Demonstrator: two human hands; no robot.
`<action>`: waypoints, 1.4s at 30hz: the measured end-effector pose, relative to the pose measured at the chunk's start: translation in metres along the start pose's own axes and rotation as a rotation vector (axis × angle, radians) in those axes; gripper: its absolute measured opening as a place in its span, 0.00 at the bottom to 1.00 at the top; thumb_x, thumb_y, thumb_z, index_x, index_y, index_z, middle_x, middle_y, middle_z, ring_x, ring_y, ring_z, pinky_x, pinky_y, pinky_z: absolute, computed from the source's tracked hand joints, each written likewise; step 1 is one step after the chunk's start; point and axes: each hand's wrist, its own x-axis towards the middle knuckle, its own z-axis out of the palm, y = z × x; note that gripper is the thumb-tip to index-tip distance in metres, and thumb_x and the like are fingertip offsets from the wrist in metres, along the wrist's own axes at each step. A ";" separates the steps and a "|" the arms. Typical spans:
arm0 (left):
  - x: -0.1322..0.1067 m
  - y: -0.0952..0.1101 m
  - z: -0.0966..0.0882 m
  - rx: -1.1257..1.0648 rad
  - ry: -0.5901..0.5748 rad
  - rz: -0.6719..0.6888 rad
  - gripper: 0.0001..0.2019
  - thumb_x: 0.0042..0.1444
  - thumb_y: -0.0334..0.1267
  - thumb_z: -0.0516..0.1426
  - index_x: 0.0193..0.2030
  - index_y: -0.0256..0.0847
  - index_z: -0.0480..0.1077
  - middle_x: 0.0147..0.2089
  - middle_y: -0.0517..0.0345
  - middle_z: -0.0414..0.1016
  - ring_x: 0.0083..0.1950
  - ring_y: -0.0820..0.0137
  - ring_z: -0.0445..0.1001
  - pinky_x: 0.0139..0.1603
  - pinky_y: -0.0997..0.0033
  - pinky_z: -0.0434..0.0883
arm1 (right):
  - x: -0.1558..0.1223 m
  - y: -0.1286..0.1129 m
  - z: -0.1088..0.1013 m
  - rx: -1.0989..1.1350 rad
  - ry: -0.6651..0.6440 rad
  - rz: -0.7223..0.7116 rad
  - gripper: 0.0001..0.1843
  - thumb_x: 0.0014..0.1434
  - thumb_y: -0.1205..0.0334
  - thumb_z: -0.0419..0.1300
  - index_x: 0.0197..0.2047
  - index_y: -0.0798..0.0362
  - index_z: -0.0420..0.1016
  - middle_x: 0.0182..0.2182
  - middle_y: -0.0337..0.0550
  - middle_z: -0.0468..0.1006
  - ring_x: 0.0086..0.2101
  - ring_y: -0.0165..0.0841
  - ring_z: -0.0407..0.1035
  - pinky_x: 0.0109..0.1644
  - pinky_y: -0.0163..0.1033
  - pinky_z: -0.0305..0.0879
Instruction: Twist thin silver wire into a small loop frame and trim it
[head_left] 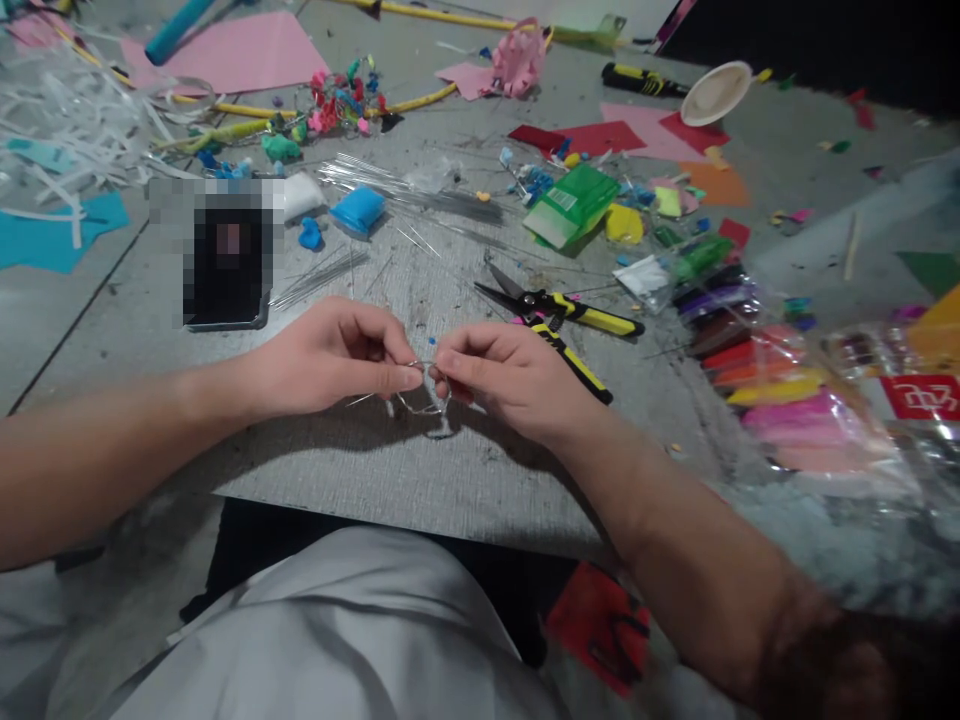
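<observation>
Between my two hands, close to the table's front edge, is a small loop of thin silvery wire (418, 408). My left hand (341, 357) pinches it between thumb and index finger from the left, and a thin straight end sticks out below that hand. On the opposite side my right hand (504, 378) pinches the same loop, fingers curled under. Just behind my right hand lie black-and-yellow pliers (559, 315), jaws spread and pointing left. Loose straight wires (322, 278) rest on the table behind my left hand, with a larger bundle (367, 172) farther back.
A phone (229, 260) lies left. Blue (358, 210) and green packets (574, 205) sit behind. Bags of coloured clay (795, 410) fill the right side. White paper strips (71, 120), pink paper (232, 55), a yellow-handled tool (641, 80) and a paper cup (716, 93) lie farther back.
</observation>
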 end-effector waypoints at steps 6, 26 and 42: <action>-0.003 0.003 0.002 -0.031 -0.131 0.053 0.08 0.52 0.35 0.73 0.30 0.36 0.80 0.29 0.56 0.80 0.31 0.73 0.77 0.34 0.75 0.75 | -0.001 0.002 -0.001 0.149 -0.234 0.140 0.22 0.55 0.44 0.74 0.31 0.54 0.77 0.26 0.39 0.78 0.25 0.27 0.69 0.28 0.33 0.64; 0.003 -0.003 0.007 0.066 0.142 -0.017 0.07 0.58 0.36 0.67 0.32 0.37 0.76 0.26 0.60 0.76 0.27 0.76 0.72 0.28 0.77 0.68 | -0.007 0.009 0.014 -0.912 0.321 -0.467 0.07 0.70 0.63 0.57 0.43 0.50 0.77 0.38 0.45 0.81 0.38 0.38 0.75 0.44 0.44 0.71; 0.000 -0.002 0.009 0.058 0.073 0.054 0.14 0.55 0.45 0.72 0.31 0.38 0.76 0.31 0.55 0.81 0.34 0.71 0.79 0.35 0.73 0.76 | -0.007 0.008 0.005 0.208 -0.160 0.083 0.18 0.65 0.48 0.63 0.31 0.52 0.70 0.32 0.40 0.72 0.30 0.32 0.68 0.34 0.40 0.70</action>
